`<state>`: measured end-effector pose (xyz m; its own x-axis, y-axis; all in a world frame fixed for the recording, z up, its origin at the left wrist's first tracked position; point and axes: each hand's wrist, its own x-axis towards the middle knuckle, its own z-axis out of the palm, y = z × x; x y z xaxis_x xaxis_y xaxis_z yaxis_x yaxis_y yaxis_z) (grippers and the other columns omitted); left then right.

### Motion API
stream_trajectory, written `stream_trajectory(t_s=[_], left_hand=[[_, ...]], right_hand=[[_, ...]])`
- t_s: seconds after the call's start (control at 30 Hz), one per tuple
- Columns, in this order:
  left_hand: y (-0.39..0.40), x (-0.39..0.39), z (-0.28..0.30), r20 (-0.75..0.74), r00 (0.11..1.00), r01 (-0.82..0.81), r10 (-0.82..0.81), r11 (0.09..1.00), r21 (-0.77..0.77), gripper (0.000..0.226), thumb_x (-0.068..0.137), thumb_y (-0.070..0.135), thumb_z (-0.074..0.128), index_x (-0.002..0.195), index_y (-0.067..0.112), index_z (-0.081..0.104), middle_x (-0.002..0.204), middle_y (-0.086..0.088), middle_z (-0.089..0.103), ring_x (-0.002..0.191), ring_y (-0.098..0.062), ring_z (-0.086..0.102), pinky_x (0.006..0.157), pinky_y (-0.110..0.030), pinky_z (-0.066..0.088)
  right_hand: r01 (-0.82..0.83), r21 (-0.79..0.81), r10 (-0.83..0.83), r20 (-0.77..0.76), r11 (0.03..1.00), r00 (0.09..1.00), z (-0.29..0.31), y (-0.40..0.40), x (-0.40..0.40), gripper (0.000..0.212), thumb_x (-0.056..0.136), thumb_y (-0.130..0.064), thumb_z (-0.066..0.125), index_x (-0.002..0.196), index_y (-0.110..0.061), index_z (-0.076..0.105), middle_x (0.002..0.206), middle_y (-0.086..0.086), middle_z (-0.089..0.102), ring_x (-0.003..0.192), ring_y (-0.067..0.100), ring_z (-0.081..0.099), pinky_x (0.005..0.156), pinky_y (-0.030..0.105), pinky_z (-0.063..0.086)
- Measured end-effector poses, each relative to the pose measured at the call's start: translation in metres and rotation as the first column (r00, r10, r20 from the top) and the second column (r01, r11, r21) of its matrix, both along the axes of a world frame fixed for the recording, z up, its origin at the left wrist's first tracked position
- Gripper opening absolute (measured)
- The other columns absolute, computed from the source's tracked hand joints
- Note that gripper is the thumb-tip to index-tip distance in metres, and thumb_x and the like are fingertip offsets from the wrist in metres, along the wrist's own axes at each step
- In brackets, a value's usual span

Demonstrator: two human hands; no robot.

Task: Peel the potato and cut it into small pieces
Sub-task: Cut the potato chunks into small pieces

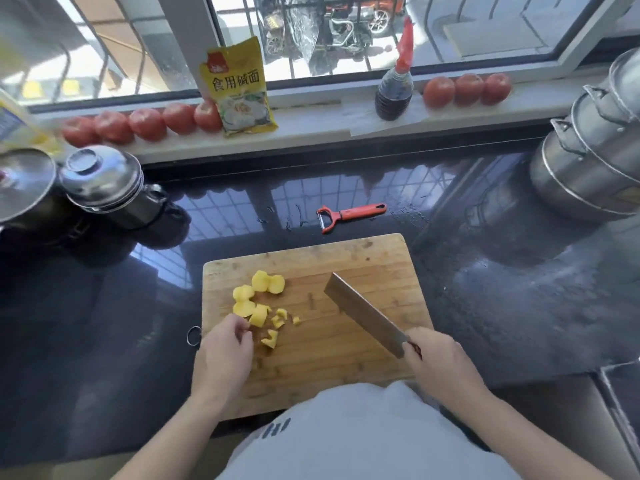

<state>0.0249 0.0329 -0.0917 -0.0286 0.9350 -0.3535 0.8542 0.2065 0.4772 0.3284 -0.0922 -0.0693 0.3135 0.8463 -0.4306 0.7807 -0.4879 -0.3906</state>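
Lying on the left half of the wooden cutting board (346, 341), the peeled potato (258, 299) is already in yellow chunks, larger ones farther off and small bits nearer. The left hand (223, 355) sits at the near-left edge of the pile, fingers curled, its fingertips at one chunk; whether it pinches that piece I cannot tell. The right hand (440, 362) grips the handle of a broad cleaver (363, 313), whose blade slants up and to the far left above the board, clear of the pieces. The board rests on a dark, glossy tabletop (485, 306). Just beyond its far edge lies a red peeler (346, 216). Steel pots (595, 150) stand far right, lidded steel vessels (104, 181) far left. Along the windowsill (311, 123) sit tomatoes (145, 123), a yellow packet (239, 88) and a dark sauce bottle (394, 88).
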Motion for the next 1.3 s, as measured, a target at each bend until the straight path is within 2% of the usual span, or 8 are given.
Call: stream_trajectory(t_s=[0.27,0.4,0.47,0.6,0.73,0.97,1.17,1.3], left_hand=[[-0.013,0.018,-0.025,0.059,0.998,0.002,0.004,0.994,-0.109,0.033,0.094,0.016,0.073,0.127,0.019,0.069,0.117,0.003,0.071,0.103,-0.018,0.065,0.091,-0.032,0.051],[-0.016,0.036,-0.029,0.126,0.987,-0.078,0.1,0.983,-0.166,0.014,0.095,0.005,0.069,0.105,0.015,0.068,0.104,0.002,0.069,0.101,-0.022,0.065,0.078,-0.029,0.047],[-0.019,0.044,-0.026,0.302,0.912,-0.192,0.277,0.94,-0.28,0.014,0.092,-0.001,0.07,0.098,0.01,0.064,0.095,-0.007,0.073,0.092,-0.029,0.073,0.075,-0.035,0.058],[-0.015,0.07,-0.017,0.552,0.576,-0.22,0.602,0.765,-0.605,0.015,0.093,-0.007,0.07,0.102,0.002,0.062,0.1,-0.018,0.075,0.085,-0.029,0.074,0.075,-0.035,0.063],[-0.013,0.083,-0.033,0.21,0.976,0.118,-0.062,0.957,-0.265,0.013,0.097,0.016,0.07,0.092,0.026,0.064,0.096,0.004,0.073,0.088,-0.019,0.07,0.079,-0.04,0.061],[-0.018,0.076,-0.032,0.123,0.921,0.38,-0.369,0.921,-0.086,0.04,0.101,0.011,0.056,0.135,0.032,0.057,0.123,0.011,0.057,0.11,-0.013,0.06,0.095,-0.033,0.054],[-0.016,0.066,-0.03,-0.028,0.651,0.759,-0.758,0.652,0.003,0.039,0.102,0.024,0.064,0.139,0.032,0.056,0.127,0.009,0.051,0.11,-0.013,0.058,0.085,-0.026,0.052],[-0.017,0.081,-0.026,0.068,0.827,0.56,-0.558,0.828,-0.026,0.028,0.104,0.032,0.06,0.131,0.027,0.063,0.119,0.009,0.064,0.106,-0.012,0.061,0.088,-0.025,0.049]], right_hand=[[0.083,0.071,-0.082,-0.009,0.994,0.997,-0.003,0.034,0.028,0.028,0.099,-0.021,0.05,0.071,-0.022,0.055,0.07,-0.009,0.056,0.068,0.013,0.055,0.055,0.029,0.038],[0.152,0.098,-0.142,-0.103,0.983,0.984,0.004,0.027,0.011,0.03,0.098,-0.019,0.052,0.068,-0.02,0.056,0.066,-0.006,0.057,0.063,0.013,0.055,0.051,0.027,0.037],[0.165,0.107,-0.149,-0.142,0.98,0.979,0.005,0.023,0.003,0.033,0.097,-0.017,0.053,0.064,-0.022,0.052,0.064,-0.006,0.058,0.062,0.013,0.055,0.052,0.029,0.04],[0.219,0.106,-0.196,-0.191,0.97,0.962,0.005,0.014,-0.006,0.037,0.095,-0.016,0.053,0.059,-0.023,0.046,0.062,-0.005,0.058,0.062,0.017,0.056,0.058,0.038,0.047],[0.241,0.097,-0.22,-0.188,0.966,0.957,0.004,0.006,-0.008,0.04,0.095,-0.015,0.052,0.057,-0.025,0.043,0.06,-0.005,0.056,0.061,0.016,0.054,0.057,0.035,0.044],[0.257,0.086,-0.239,-0.176,0.963,0.955,0.001,-0.008,-0.009,0.038,0.095,-0.014,0.053,0.058,-0.021,0.042,0.061,-0.002,0.057,0.061,0.015,0.054,0.057,0.033,0.042],[0.247,0.077,-0.232,-0.167,0.966,0.958,-0.003,-0.013,-0.01,0.033,0.093,-0.015,0.053,0.061,-0.016,0.045,0.062,0.0,0.06,0.065,0.02,0.057,0.063,0.041,0.048],[0.203,0.062,-0.191,-0.158,0.977,0.969,-0.003,-0.013,-0.013,0.03,0.093,-0.017,0.052,0.063,-0.017,0.05,0.064,-0.004,0.06,0.065,0.016,0.057,0.063,0.04,0.049]])
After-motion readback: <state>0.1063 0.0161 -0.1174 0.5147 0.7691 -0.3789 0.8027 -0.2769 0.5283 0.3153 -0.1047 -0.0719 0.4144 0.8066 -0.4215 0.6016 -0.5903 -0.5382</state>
